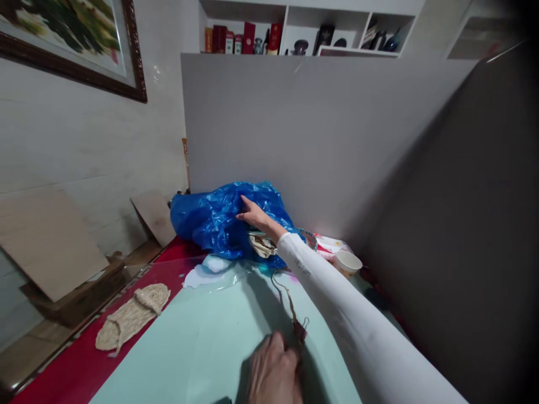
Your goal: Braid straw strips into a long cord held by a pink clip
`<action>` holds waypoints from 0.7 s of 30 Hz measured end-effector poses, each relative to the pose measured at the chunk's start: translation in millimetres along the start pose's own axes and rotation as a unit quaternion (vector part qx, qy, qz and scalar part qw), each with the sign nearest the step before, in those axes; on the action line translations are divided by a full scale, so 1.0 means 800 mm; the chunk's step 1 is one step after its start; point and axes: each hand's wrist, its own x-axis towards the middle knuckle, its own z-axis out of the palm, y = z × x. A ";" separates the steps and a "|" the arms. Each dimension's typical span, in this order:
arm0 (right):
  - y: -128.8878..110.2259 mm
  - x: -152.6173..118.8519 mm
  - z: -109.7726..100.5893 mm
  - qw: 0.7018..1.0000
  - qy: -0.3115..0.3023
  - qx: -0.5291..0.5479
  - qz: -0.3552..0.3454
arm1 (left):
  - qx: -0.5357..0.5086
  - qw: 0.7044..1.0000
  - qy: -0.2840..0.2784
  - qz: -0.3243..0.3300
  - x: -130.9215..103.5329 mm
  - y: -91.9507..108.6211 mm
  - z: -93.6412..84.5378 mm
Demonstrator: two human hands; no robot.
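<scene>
My right hand (254, 215), in a white sleeve, reaches forward to a crumpled blue plastic bag (210, 219). Its thumb and index finger are stretched apart against the bag; the other fingers are partly hidden. Below that wrist, a bundle of beige woven material (261, 245) shows at the bag's mouth. At the bottom centre, my left hand (275, 373) rests low over the pale green tabletop with curled fingers, and what they hold, if anything, is hidden. Just beyond it lie a binder clip (300, 330) and a thin braided strand (289, 297).
A woven straw sole (133, 314) lies on the red cloth (54, 373) at the left. White cups or bowls (347, 261) stand at the right behind my forearm. A grey panel (273, 123) closes off the back, and boards (50, 241) lean at the left wall.
</scene>
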 end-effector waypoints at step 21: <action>0.009 -0.075 -0.041 0.991 -0.012 -0.104 -0.078 | 0.298 0.912 0.252 0.123 0.107 -0.069 -0.185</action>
